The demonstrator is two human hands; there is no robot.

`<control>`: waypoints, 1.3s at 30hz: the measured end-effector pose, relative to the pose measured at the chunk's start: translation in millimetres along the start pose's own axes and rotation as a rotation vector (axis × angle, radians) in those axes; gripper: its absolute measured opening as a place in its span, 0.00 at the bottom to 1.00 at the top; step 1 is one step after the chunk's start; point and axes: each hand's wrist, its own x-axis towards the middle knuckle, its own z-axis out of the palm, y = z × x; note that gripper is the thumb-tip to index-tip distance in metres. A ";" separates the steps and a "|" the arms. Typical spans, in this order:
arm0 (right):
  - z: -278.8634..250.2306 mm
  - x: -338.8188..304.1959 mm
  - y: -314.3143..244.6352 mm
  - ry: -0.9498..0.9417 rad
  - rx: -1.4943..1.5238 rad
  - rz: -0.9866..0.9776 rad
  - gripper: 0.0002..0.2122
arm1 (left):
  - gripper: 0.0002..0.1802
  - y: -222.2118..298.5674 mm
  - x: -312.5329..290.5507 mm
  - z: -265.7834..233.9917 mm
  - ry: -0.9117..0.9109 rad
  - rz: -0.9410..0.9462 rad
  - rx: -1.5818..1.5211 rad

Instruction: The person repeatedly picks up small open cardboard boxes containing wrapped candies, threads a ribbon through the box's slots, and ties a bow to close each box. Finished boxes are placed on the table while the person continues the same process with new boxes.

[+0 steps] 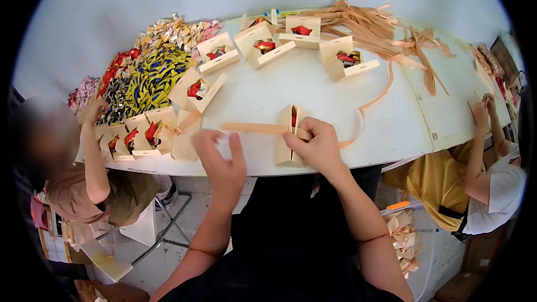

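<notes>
In front of me on the table stands a small cream cardboard box (284, 151), with a bit of red wrapping showing in its narrow top gap. A peach ribbon (251, 127) runs across it, one end stretching left and the other trailing right in a loose curve. My right hand (318, 146) is closed at the box, thumb and fingers pinching the ribbon against its side. Slightly blurred, my left hand (222, 162) is held over the table edge below the ribbon's left end, thumb and fingers apart, holding nothing.
Several open boxes with wrapped sweets (260, 45) arc across the table, beside a heap of sweets (159, 75). Ribbons (358, 25) lie at the back. One co-worker's hand (92, 111) is at the left, another's hands (482, 112) at the right. A bin (425, 246) holds tied boxes.
</notes>
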 end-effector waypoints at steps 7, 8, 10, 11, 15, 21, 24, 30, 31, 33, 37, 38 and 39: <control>1.7 -0.1 -1.6 0.015 0.034 0.002 0.20 | 0.19 38.1 -12.4 35.0 -0.553 -0.308 -0.405; 0.4 1.9 0.6 0.012 0.033 0.012 0.20 | 0.18 43.6 -8.2 49.8 -0.492 -0.389 -0.542; -0.3 5.0 1.3 0.002 0.022 0.008 0.19 | 0.16 39.0 -6.6 63.9 -0.478 -0.515 -0.804; -0.1 5.6 0.5 -0.007 0.013 -0.007 0.19 | 0.15 32.8 -6.5 67.3 -0.528 -0.561 -0.928; -2.0 10.7 -2.3 -0.069 0.088 -0.013 0.18 | 0.13 54.4 6.2 78.7 -0.493 -0.680 -1.400; -76.2 64.1 -74.0 -0.773 -0.543 -0.009 0.23 | 0.12 51.7 18.9 82.5 -0.748 -0.501 -1.046; -102.9 90.5 -139.6 -0.703 -0.757 -0.093 0.29 | 0.12 44.4 7.4 99.8 -0.674 -0.460 -1.087; -123.8 128.0 -215.4 -0.499 -0.805 -0.223 0.27 | 0.16 70.0 31.7 88.8 -0.736 -0.660 -1.154; -119.0 130.4 -221.5 -0.467 -0.828 -0.287 0.27 | 0.17 70.4 34.0 90.0 -0.702 -0.587 -1.108; -106.4 141.3 -221.6 -0.417 -0.871 -0.407 0.27 | 0.19 69.5 35.8 95.8 -0.633 -0.443 -1.013; -97.0 164.5 -208.1 -0.202 -1.004 -0.790 0.26 | 0.21 60.8 27.3 96.5 -0.756 -0.571 -0.949; -100.1 170.8 -210.9 -0.159 -1.022 -0.812 0.25 | 0.22 62.0 24.8 94.3 -0.741 -0.526 -0.943; -104.4 179.6 -214.4 -0.117 -1.040 -0.834 0.23 | 0.23 62.9 25.1 93.2 -0.725 -0.481 -0.936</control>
